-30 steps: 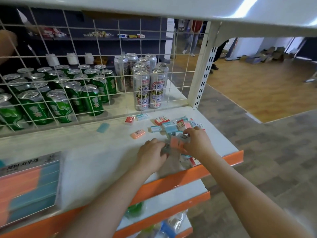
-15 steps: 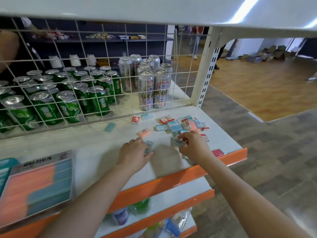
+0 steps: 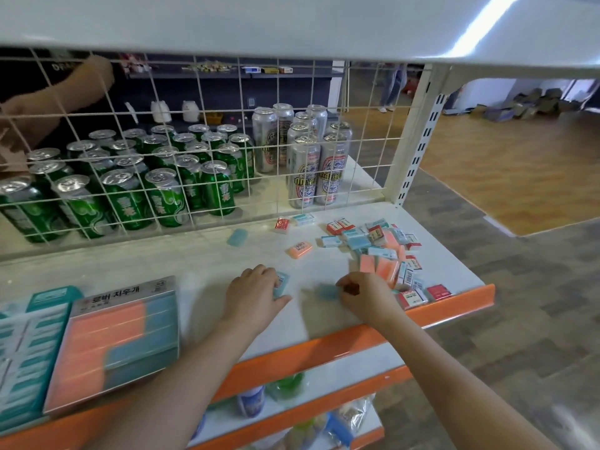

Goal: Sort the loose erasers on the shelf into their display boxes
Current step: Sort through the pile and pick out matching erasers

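Shop aisle, white shelf (image 3: 201, 264) with an orange front lip, wire grid behind it fencing off green cans (image 3: 162, 190) and taller silver cans (image 3: 311, 170). From the head view, only the one to go on: loose erasers (image 3: 380, 248) heaped at the shelf's right end, a few strays toward the grid, a single orange eraser (image 3: 299, 249) lying apart near the middle. Left hand (image 3: 256, 295) down on the shelf, fingers curled over a light blue eraser (image 3: 281, 284). Right hand (image 3: 363, 295) just beside the heap, fingertips drawn together, a blue smear next to them; too blurred to say whether anything is pinched. Display boxes at far left: the orange-and-blue display box (image 3: 113, 339) and a teal display box (image 3: 29, 345), well apart from both hands. Risks from here: erasers near the front lip, such as the red eraser (image 3: 438, 292), easily swept off by the right wrist; blue stock dropped into the wrong box, given two boxes of similar tint.
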Demonstrator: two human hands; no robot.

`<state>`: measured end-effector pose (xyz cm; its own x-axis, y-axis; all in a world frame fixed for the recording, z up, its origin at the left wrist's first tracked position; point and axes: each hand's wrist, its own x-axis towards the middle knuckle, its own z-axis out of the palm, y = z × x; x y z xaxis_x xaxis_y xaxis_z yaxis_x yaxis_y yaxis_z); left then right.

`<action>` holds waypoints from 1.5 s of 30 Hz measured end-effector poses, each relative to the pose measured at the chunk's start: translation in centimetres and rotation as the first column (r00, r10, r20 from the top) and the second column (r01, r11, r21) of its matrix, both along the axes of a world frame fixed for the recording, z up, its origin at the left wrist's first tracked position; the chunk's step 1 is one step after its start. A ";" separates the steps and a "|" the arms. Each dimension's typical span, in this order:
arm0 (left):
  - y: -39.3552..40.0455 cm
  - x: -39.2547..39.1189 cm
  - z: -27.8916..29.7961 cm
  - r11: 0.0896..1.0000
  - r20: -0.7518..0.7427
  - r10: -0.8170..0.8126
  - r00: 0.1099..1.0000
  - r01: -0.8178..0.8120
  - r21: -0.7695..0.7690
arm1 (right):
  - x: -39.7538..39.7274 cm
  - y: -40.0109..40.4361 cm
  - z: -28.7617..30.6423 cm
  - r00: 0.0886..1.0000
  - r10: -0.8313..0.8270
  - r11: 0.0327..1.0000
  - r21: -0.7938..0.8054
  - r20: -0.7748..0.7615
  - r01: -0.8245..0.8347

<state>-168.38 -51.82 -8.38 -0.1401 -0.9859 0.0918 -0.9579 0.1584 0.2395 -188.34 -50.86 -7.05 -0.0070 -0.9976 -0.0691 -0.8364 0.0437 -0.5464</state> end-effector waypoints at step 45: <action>-1.6 0.2 -0.2 0.998 -0.250 -0.031 0.968 0.044 0.044 | 1.5 0.3 -1.0 0.999 0.041 0.993 -0.110 -0.033 -0.045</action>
<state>-168.20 -53.44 -8.61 -0.1558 -0.9845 0.0803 -0.8607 0.1752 0.4780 -186.82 -50.57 -8.07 0.0357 -0.9985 0.0410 -0.8524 -0.0518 -0.5203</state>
